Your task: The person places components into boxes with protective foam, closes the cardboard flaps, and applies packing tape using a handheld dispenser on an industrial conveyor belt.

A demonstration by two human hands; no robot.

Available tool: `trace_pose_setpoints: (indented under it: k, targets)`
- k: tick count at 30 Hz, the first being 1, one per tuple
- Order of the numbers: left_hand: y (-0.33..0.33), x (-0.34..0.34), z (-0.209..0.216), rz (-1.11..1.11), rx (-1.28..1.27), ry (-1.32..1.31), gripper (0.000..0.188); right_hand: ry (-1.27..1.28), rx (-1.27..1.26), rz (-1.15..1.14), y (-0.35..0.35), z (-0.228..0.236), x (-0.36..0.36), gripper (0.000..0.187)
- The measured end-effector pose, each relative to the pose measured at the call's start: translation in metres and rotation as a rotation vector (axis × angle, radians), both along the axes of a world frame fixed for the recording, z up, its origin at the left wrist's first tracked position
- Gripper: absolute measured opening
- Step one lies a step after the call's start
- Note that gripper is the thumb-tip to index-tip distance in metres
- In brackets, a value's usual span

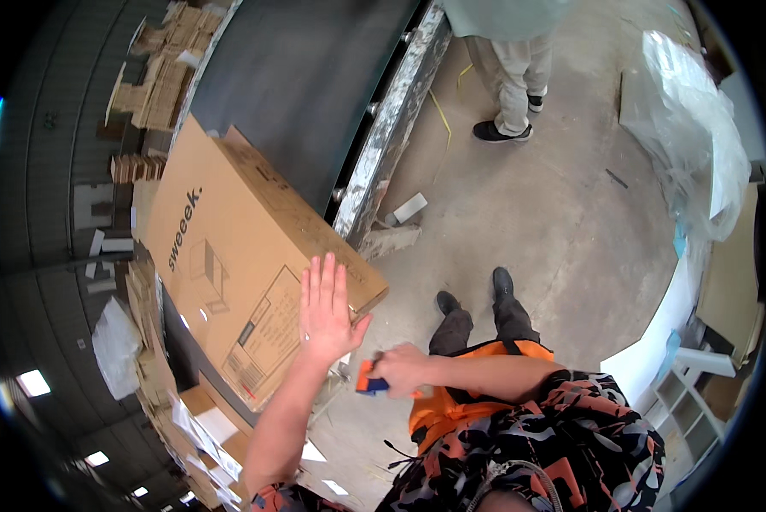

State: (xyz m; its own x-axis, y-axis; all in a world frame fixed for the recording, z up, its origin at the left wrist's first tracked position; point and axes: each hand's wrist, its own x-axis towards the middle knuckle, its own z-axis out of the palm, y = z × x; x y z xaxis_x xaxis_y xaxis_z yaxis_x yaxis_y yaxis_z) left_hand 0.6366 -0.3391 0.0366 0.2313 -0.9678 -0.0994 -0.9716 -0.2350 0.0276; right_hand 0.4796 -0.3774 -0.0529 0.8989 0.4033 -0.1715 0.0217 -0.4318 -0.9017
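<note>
A large brown cardboard box (204, 200) with printing and a furniture drawing on its top lies on a dark conveyor belt (298, 77). My left hand (324, 311) rests flat on the near right corner of the box, fingers stretched out. Close beside that corner, my right hand (403, 369) is closed around a small orange and dark blue handheld tool (368, 381). The tool is apart from the box; its exact kind does not show.
A scuffed metal rail (387, 128) edges the belt. Beyond it stands another person (507, 72) on the concrete floor. Clear plastic sheeting (690, 128) hangs at the right. Cardboard stacks (165, 68) line the far left, and a white block (407, 209) lies by the rail.
</note>
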Motion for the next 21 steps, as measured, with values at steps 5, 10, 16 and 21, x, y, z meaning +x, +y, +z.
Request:
trace_pose_setpoints:
  k: [5,10,16,21]
  targets:
    - [0.006,-0.002,0.000,0.051,0.010,0.020,0.108,0.637,0.764,-0.490,-0.073,-0.071,-0.052,0.069]
    - [-0.005,-0.004,0.004,0.030,-0.004,0.009,0.105,0.327,1.018,-0.724,-0.190,-0.057,0.012,0.068]
    - [-0.003,-0.004,0.006,0.021,-0.028,0.025,0.096,0.321,0.632,-0.213,-0.189,-0.038,0.068,0.066]
    - [-0.003,-0.007,0.006,0.025,-0.028,0.002,0.092,0.175,0.697,-0.250,-0.115,-0.055,-0.030,0.073]
